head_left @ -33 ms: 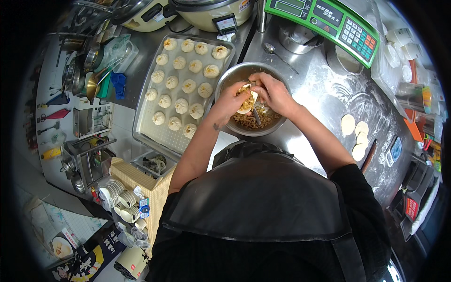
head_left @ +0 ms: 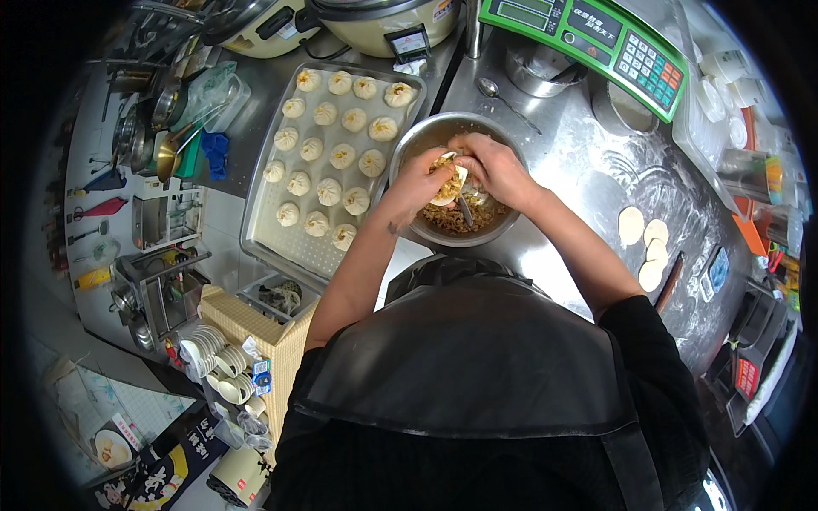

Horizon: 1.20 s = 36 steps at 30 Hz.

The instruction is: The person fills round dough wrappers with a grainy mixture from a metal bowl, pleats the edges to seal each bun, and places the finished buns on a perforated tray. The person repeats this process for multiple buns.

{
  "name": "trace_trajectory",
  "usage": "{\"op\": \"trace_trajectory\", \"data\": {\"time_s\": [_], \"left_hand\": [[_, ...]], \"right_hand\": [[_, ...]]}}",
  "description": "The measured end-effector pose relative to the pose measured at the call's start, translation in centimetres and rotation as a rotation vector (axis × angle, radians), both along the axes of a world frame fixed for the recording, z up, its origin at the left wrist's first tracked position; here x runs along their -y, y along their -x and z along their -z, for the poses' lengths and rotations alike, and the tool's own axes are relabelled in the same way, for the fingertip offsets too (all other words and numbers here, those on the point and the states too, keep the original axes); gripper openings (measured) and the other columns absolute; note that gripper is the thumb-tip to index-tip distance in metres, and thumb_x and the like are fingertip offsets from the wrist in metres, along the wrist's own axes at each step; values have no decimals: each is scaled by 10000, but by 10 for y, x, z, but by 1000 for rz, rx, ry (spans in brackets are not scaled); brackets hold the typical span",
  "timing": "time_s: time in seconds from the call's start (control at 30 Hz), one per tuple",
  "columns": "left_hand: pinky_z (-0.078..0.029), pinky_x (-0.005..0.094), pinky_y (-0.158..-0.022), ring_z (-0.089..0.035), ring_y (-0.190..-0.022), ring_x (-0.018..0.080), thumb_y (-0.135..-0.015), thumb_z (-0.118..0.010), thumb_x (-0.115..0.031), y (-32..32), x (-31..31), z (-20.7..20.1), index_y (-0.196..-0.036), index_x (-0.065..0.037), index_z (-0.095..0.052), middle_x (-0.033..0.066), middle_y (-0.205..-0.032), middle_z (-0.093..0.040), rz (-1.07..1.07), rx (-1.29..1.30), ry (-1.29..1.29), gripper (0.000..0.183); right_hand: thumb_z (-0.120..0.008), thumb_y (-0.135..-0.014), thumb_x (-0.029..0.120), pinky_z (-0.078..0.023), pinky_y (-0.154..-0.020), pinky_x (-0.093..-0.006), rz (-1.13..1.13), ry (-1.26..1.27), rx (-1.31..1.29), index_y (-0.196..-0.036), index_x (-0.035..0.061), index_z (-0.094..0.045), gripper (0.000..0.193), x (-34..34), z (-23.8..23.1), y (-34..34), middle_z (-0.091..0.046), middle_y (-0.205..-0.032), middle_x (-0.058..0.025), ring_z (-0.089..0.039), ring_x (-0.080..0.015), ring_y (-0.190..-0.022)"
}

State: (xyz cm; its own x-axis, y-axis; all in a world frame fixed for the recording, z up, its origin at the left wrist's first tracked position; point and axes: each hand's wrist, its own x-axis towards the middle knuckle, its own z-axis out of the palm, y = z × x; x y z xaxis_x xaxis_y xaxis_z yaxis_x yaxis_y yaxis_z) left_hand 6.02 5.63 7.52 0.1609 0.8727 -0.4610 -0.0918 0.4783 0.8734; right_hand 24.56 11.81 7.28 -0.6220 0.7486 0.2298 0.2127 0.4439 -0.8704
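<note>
Both hands over the metal bowl (head_left: 411, 140), close tog. L hand (head_left: 423, 180) cupped round a dough wrapper (head_left: 446, 183) w/ brown filling heaped on it; R hand (head_left: 496, 170) bent in from the other side, fingers closed on wrapper's edge. Exact finger contact partly hidden, can't tell which R fingertips pinch. Wrapper sits above bowl's interior, approx. mid. Below it, loose minced filling (head_left: 447, 219) in bottom of bowl, nearest the wearer; metal utensil (head_left: 465, 211) stands tilted in it, upper end by the hands, can't tell if touched. L of bowl: perforated metal tray (head_left: 273, 234), 19 pleated buns (head_left: 329, 192) in rough rows, some w/ orange-brown stain on top; near end bare. R on floury steel tabletop (head_left: 567, 183): 4 flat dough rounds (head_left: 631, 226), some overlapping, w/ rolling pin (head_left: 671, 281) just beside. Beyond bowl: loose spoon (head_left: 511, 106), then metal pot (head_left: 545, 81) w/ utensil inside, round tub (head_left: 622, 111) holding white stuff, prob. flour, & green-cased digital scale (head_left: 596, 51) over them. Beyond tray, 2 cream-coloured cookers (head_left: 375, 25). Wearer in blk apron (head_left: 469, 366), forearms bare.
</note>
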Motion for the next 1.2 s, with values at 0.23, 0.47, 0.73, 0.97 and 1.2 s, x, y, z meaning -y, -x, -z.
{"op": "trace_trajectory", "data": {"time_s": [0.23,0.47,0.73,0.97,1.2], "left_hand": [[-529,263,-817,-637,-961,123,-995,-613,-186,-2,3,6,-1264,2,-592,66,-1126,-648,-205,168,17,329],[-502,268,-832,-613,-935,98,-997,-600,-172,-5,6,19,-1238,12,-626,37,-1071,-673,-161,-1,-81,304],[-487,262,-810,-601,-938,89,-983,-594,-152,7,-1,10,-1230,3,-626,25,-1027,-672,95,-174,-20,293],[-504,270,-831,-614,-943,107,-980,-610,-164,-4,6,7,-1202,18,-631,56,-1081,-663,-228,147,54,289],[-494,271,-824,-617,-947,116,-994,-589,-155,-4,6,29,-1220,14,-635,75,-1075,-686,-127,-74,-101,286]], "right_hand": [[-643,-928,98,-501,-720,-407,-11,-168,45,-1002,3,-620,123,-7,-2,-4,-587,-923,-156,-609,-358,-823],[-643,-926,86,-498,-753,-406,-84,-239,95,-1021,12,-625,122,-10,0,0,-585,-934,-148,-601,-358,-855],[-644,-905,67,-507,-771,-417,-86,-138,32,-983,-3,-615,109,-9,5,2,-607,-915,-172,-614,-379,-870],[-644,-919,67,-510,-756,-420,-25,174,137,-1007,-3,-623,115,-8,-7,-4,-626,-935,-167,-618,-381,-848],[-633,-948,56,-497,-593,-330,-72,-323,20,-1012,-8,-617,93,-14,5,5,-597,-867,-105,-607,-179,-594]]}}
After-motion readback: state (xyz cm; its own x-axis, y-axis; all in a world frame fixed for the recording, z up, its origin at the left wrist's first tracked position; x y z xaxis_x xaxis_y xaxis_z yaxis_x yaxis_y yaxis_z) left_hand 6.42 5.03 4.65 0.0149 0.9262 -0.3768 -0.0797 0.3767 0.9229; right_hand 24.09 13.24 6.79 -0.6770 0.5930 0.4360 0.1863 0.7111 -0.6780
